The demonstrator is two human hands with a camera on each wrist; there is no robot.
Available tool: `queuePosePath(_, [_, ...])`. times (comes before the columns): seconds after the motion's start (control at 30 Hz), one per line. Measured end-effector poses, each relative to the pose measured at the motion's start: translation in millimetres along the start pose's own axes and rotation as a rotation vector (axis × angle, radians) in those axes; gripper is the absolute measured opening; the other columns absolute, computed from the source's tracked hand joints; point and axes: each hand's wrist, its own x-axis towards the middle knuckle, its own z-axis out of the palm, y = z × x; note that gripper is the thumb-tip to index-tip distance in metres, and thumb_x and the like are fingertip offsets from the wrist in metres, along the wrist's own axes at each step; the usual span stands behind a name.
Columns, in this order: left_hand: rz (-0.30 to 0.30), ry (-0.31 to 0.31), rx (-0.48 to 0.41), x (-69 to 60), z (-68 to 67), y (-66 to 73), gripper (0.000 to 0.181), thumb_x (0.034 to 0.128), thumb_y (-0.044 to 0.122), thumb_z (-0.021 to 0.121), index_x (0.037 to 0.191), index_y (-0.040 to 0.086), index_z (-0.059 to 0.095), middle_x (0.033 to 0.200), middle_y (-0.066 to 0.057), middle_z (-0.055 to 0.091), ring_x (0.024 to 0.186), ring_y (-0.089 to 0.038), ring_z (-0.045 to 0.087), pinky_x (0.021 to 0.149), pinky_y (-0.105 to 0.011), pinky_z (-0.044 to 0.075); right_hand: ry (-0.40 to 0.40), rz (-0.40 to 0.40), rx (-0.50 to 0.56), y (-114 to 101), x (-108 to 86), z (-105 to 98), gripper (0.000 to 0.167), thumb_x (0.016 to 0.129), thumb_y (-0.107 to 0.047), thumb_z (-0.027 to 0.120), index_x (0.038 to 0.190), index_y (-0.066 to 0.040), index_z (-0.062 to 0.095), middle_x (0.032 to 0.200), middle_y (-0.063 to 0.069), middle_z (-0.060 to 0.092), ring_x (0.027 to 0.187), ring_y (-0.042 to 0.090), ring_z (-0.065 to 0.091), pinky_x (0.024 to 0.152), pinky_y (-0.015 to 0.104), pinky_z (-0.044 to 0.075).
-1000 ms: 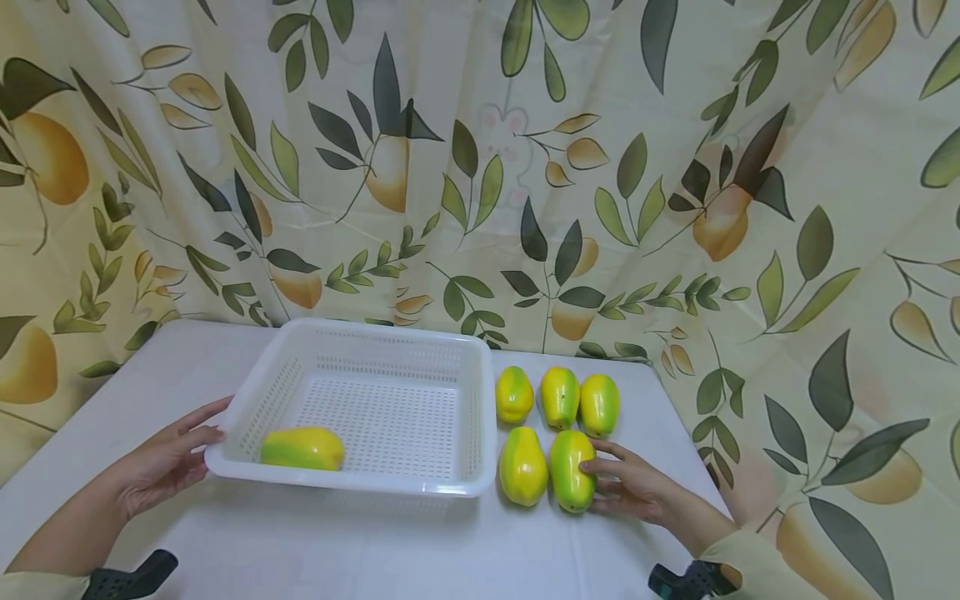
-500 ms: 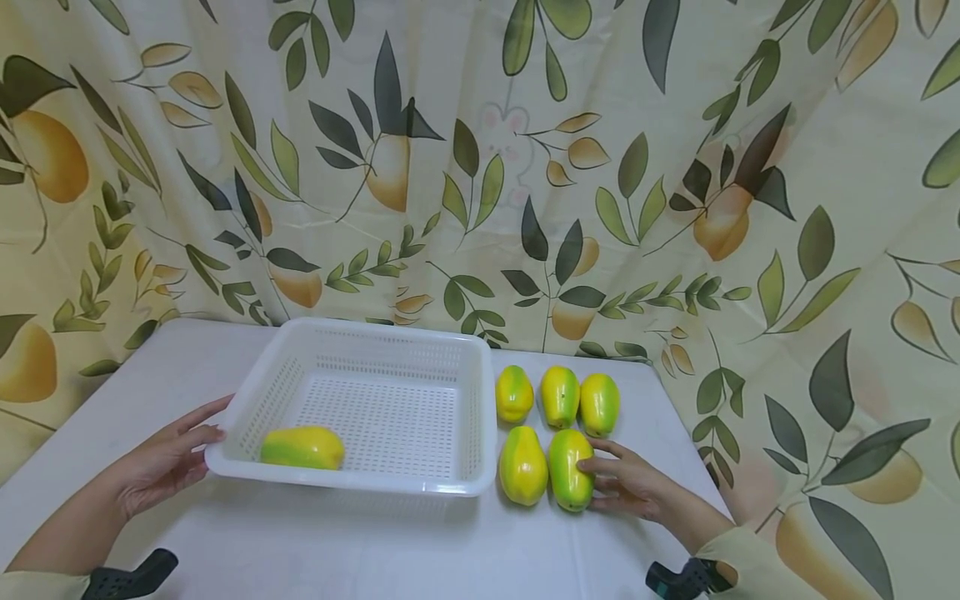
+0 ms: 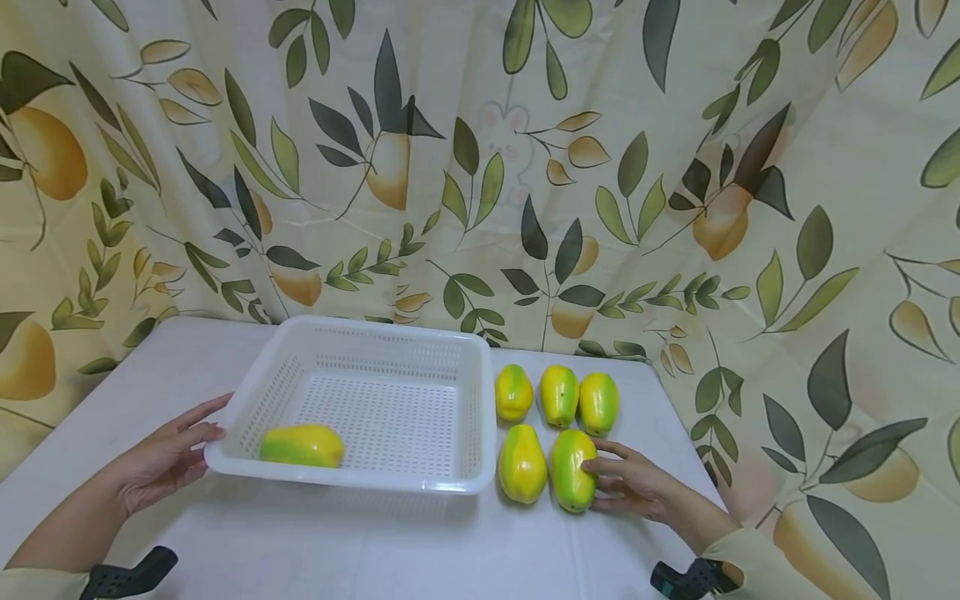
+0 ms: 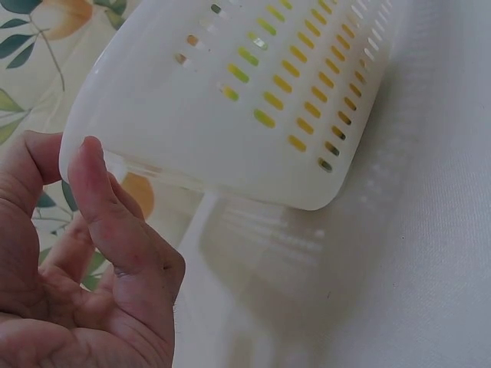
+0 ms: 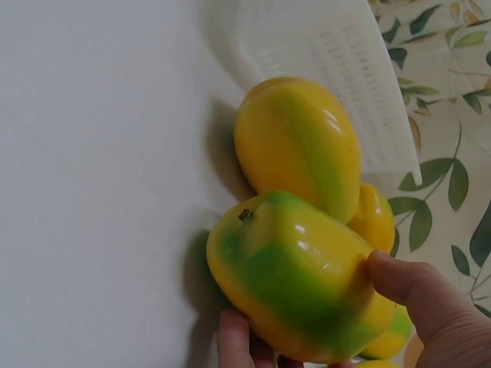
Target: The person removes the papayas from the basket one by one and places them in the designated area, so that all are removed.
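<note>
My left hand pinches the left rim of a white perforated plastic basket, thumb and fingers on either side of the edge in the left wrist view. Inside the basket, near its front left corner, one yellow-green papaya lies on its side. To the right of the basket, my right hand grips another papaya at the front right of a group, with the thumb on one side and fingers beneath in the right wrist view. A papaya stands just left of the gripped one.
Behind the front pair are three more papayas: one beside the basket, a middle one and a right one. A white cloth covers the table. A leaf-and-fruit patterned curtain hangs along the back.
The papaya in my right hand shifts very slightly left, then back right, staying in its place in the group. My left hand and the basket stay put.
</note>
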Motion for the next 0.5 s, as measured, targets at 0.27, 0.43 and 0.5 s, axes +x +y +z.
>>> queuePosePath(0.27, [-0.005,0.008,0.011,-0.4,0.2,-0.3,0.042,0.101,0.021,0.054,0.103,0.061,0.064,0.104,0.01,0.066,0.092,-0.02,0.071,0.07,-0.02,0.058,0.001,-0.004,-0.037,-2.4,-5.2,-0.3,0.078,0.092,-0.015,0.067,0.153,-0.003,0.019,0.143,0.031,0.033,0.119,0.042,0.049,0.089,0.053,0.057])
queuePosePath(0.43, [-0.012,0.013,0.006,-0.7,0.8,0.0,0.041,0.1009,0.022,0.055,0.102,0.061,0.064,0.104,0.01,0.067,0.093,-0.02,0.072,0.071,-0.02,0.058,0.001,0.008,-0.065,-6.5,-12.3,-6.4,0.077,0.092,-0.015,0.067,0.152,-0.003,0.021,0.136,0.028,0.042,0.112,0.035,0.056,0.09,0.05,0.057])
queuePosePath(0.5, [-0.013,0.017,0.002,-0.7,0.6,0.6,0.041,0.1008,0.022,0.055,0.102,0.061,0.064,0.104,0.01,0.067,0.093,-0.02,0.072,0.071,-0.02,0.058,0.001,0.01,-0.083,-8.7,-15.1,-10.4,0.077,0.092,-0.015,0.067,0.152,-0.002,0.02,0.132,0.026,0.048,0.109,0.032,0.059,0.091,0.05,0.057])
